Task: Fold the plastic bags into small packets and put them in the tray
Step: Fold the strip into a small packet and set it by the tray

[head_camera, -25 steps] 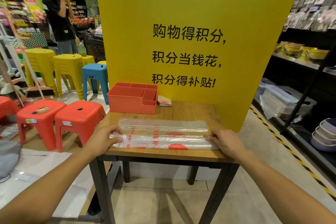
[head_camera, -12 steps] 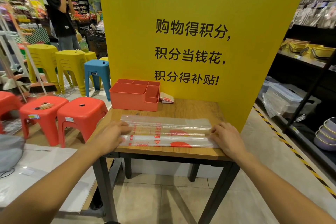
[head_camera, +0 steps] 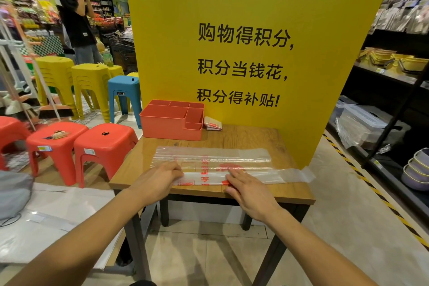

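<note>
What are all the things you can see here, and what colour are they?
Plastic bag: one, clear with red print, flat on the table's near half.
Tray: one, orange, table's far left corner.
Folded packet: one, clear and red, right of the tray.
Table: one, wooden.
Sign: one, yellow, behind the table.
Stools: three orange, yellow stacks, one blue, all left.
Bystander: one, black shirt, far left.
Left hand, right hand: flat on the bag.

Yellow sign behind wooden table; red stools, yellow stools, blue stool left.
</note>
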Tool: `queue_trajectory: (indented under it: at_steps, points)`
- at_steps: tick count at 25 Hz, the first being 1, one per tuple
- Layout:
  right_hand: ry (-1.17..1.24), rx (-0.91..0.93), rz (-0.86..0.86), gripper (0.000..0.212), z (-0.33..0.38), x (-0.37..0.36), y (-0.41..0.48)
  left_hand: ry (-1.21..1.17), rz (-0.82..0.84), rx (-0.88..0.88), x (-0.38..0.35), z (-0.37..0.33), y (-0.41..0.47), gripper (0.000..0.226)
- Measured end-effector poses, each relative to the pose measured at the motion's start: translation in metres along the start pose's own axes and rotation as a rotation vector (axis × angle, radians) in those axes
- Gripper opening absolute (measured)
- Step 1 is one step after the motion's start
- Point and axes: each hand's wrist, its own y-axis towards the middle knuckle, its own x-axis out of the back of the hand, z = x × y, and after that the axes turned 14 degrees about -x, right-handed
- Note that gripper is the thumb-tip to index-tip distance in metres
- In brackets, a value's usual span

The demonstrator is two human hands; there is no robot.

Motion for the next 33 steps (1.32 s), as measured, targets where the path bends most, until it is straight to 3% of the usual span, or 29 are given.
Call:
queue_trajectory:
  at_steps: [3, 7, 12, 21, 28, 33]
  points:
    - [-0.005, -0.008, -0.042, 0.069, -0.006, 0.004, -0.001, 0.018, 0.080, -0.019, 0.002, -0.003, -0.007, 0.052]
    - [-0.056, -0.012, -0.051, 0.079, -0.024, 0.009, -0.008, 0.066, 0.030, -0.098, 0.001, -0.001, -0.019, 0.039]
    - [-0.074, -0.015, -0.097, 0.046, -0.037, 0.010, -0.013, 0.064, -0.026, -0.105, 0.007, -0.001, -0.017, 0.030]
    - [0.005, -0.034, -0.088, 0.022, -0.047, 0.027, 0.007, -0.100, 0.019, 0.127, 0.026, 0.007, 0.007, 0.027]
    - [0.044, -0.212, 0.019, 0.035, -0.042, 0.041, 0.031, -0.196, 0.026, 0.149, 0.024, 0.020, 0.015, 0.024]
    - [-0.056, -0.139, -0.038, 0.044, -0.048, 0.030, 0.040, -0.148, 0.041, 0.115, 0.019, 0.026, 0.016, 0.030]
